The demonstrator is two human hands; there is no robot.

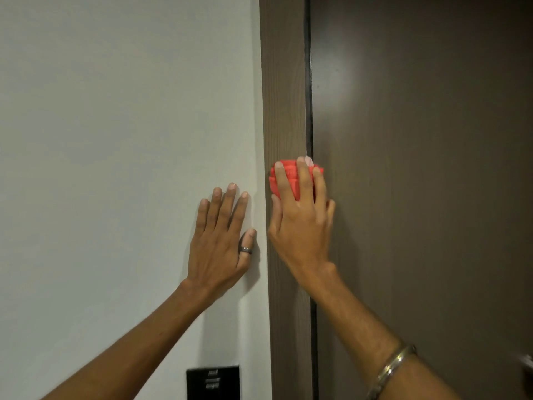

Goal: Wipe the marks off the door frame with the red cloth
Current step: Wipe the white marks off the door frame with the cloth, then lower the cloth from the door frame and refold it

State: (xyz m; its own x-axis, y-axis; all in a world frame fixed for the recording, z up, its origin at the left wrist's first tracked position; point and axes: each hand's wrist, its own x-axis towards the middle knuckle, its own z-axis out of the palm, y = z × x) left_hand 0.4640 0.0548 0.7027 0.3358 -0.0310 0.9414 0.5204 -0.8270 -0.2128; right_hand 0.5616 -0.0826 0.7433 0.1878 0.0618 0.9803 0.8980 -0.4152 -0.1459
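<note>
A bunched red cloth [291, 180] is pressed flat against the brown wood-grain door frame [284, 82], a vertical strip between wall and door. My right hand [302, 220] covers the cloth with fingers spread over it, holding it to the frame at mid height. My left hand [222, 243] lies flat on the white wall just left of the frame, fingers apart, a ring on the thumb, holding nothing. I cannot make out any marks on the frame.
The dark brown door [418, 168] fills the right side, with a narrow black gap beside the frame. A white wall [115, 140] fills the left. A black switch panel [212, 382] sits low on the wall. A handle edge [528, 363] shows at far right.
</note>
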